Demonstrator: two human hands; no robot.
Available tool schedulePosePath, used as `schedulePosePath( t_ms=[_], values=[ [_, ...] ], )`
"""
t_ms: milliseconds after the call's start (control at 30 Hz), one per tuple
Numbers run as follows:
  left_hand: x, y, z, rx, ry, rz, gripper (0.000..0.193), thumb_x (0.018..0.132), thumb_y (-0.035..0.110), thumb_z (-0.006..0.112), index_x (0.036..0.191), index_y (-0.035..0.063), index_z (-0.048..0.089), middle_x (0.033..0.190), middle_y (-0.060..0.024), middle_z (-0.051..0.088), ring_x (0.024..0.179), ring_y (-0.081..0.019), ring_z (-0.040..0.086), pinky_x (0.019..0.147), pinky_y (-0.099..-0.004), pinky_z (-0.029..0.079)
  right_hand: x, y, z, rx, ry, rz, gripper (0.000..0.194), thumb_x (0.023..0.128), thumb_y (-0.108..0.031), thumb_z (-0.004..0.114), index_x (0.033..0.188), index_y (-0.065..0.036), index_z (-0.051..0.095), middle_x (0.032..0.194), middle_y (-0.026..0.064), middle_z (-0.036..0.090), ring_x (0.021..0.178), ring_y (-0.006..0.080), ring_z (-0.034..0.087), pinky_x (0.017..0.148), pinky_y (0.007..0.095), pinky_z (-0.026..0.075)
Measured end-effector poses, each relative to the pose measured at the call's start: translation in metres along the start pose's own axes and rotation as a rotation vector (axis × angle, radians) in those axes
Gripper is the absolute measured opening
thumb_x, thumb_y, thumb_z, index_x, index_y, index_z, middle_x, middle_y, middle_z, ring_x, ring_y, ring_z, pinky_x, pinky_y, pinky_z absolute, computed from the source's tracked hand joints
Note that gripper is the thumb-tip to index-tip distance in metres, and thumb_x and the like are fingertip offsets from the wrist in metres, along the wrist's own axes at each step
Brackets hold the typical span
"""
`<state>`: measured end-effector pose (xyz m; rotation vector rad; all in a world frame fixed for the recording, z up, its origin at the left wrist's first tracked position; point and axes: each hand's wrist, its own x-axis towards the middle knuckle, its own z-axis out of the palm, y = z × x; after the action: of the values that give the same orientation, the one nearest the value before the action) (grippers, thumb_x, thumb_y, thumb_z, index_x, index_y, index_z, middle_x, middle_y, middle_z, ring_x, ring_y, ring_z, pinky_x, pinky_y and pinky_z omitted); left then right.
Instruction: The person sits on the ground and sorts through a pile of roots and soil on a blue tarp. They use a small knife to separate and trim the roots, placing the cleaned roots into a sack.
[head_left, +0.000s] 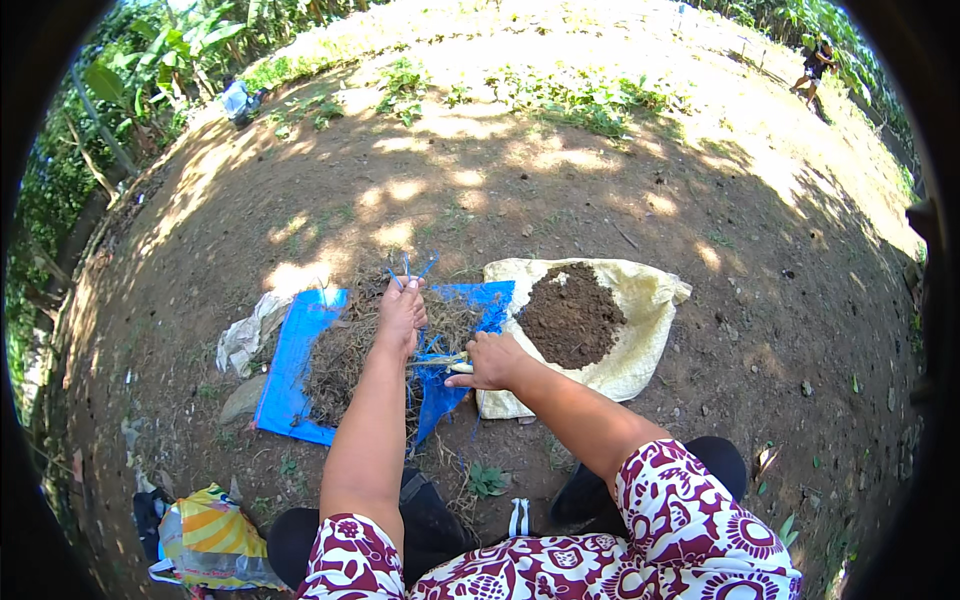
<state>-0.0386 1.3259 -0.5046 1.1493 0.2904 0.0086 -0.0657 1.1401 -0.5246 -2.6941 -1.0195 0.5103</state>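
Observation:
My left hand (403, 315) pinches several blue plastic strands (407, 264), whose loose ends stick up past the fingertips. In my right hand (496, 361) is a pair of scissors with pale yellow handles (460, 367). Its blades point left, against a frayed piece of blue woven plastic (441, 399) that hangs below my hands. Whether the blades are parted is too small to tell. Under both hands lies a blue woven sheet (289, 375), partly covered by dry grass and plant litter (337, 367).
On the right, a cream woven sack (649, 337) bears a heap of brown soil (571, 315). Crumpled whitish plastic (251, 334) and a flat stone (244, 399) lie left of the sheet. A printed plastic bag (214, 536) sits beside my knee. Far off stands a person (816, 67).

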Motion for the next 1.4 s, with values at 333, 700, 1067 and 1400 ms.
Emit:
schedulePosePath(
  t_ms=[333,700,1067,1400],
  values=[
    [0.012,0.004,0.007,0.237,-0.024,0.193,0.012,0.097,0.018,0.047,0.095,0.0078,0.053,0.057,0.0057,0.038,0.044,-0.0063,0.031,0.041,-0.0251,0.029,-0.007,0.019,-0.005,0.093,-0.039,0.046,0.078,0.082,-0.073,0.038,0.093,0.0,0.065,0.093,0.0193,0.066,0.09,0.0342,0.063,0.076,0.044,0.05],
    [-0.091,-0.178,0.064,1.648,-1.256,0.463,0.037,0.078,0.038,0.06,0.096,0.0063,0.062,0.099,-0.0148,0.062,0.098,-0.0309,0.058,0.086,-0.0408,0.045,-0.031,0.11,-0.005,0.323,-0.02,0.445,0.091,0.079,-0.078,0.036,0.102,0.006,0.063,0.106,0.0262,0.062,0.104,0.0387,0.058,0.091,0.0438,0.045],
    [-0.072,-0.199,-0.062,2.181,-1.453,-0.555,0.038,0.09,0.027,0.047,0.123,0.0096,0.057,0.118,-0.012,0.062,0.112,-0.0299,0.057,0.096,-0.0432,0.042,-0.038,0.126,0.024,0.441,-0.034,0.433,0.089,0.081,-0.075,0.038,0.108,0.007,0.061,0.106,0.0293,0.061,0.106,0.0399,0.057,0.093,0.0447,0.043],
    [0.029,-0.034,0.113,0.661,-0.612,0.162,0.021,0.098,0.024,0.044,0.092,0.0079,0.055,0.062,0.0027,0.041,0.057,-0.0077,0.039,0.052,-0.0242,0.035,-0.045,0.157,-0.002,0.597,0.155,0.529,0.083,0.081,-0.073,0.041,0.099,0.004,0.066,0.099,0.0299,0.062,0.1,0.0408,0.059,0.088,0.0443,0.045]
  ],
)
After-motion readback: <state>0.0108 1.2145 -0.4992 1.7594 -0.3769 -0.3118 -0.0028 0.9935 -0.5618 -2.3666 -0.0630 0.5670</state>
